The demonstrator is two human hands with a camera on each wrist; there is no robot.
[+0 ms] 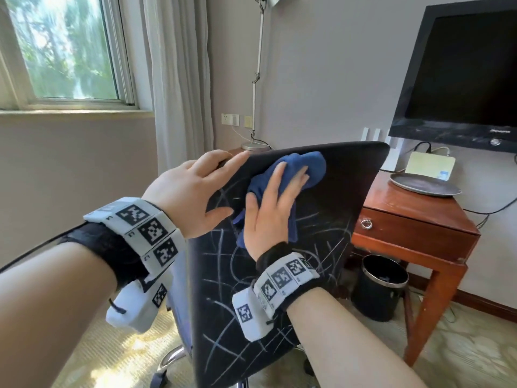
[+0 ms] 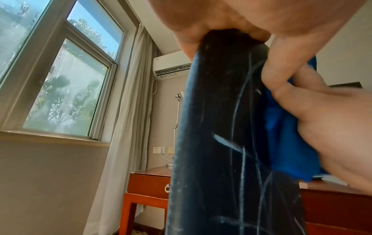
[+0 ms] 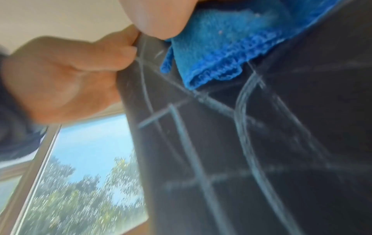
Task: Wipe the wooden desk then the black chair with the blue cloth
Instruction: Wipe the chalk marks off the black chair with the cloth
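Observation:
The black chair back (image 1: 344,191) stands tilted before me, crossed by many white chalk-like lines. My left hand (image 1: 195,191) grips its upper left edge, fingers over the top and thumb on the near face. My right hand (image 1: 271,211) presses the bunched blue cloth (image 1: 313,166) flat against the upper part of the chair back with straight fingers. In the left wrist view the chair edge (image 2: 217,127) runs down the middle, with the cloth (image 2: 286,143) to its right. The right wrist view shows the cloth (image 3: 231,47) on the scribbled surface (image 3: 281,127). The wooden desk (image 1: 414,217) stands behind, at the right.
On the desk lie a dark plate (image 1: 425,184) and a pale box; a black TV (image 1: 464,71) hangs above. A black waste bin (image 1: 377,287) sits under the desk. A floor lamp pole (image 1: 256,79), a curtain and a window are at the left.

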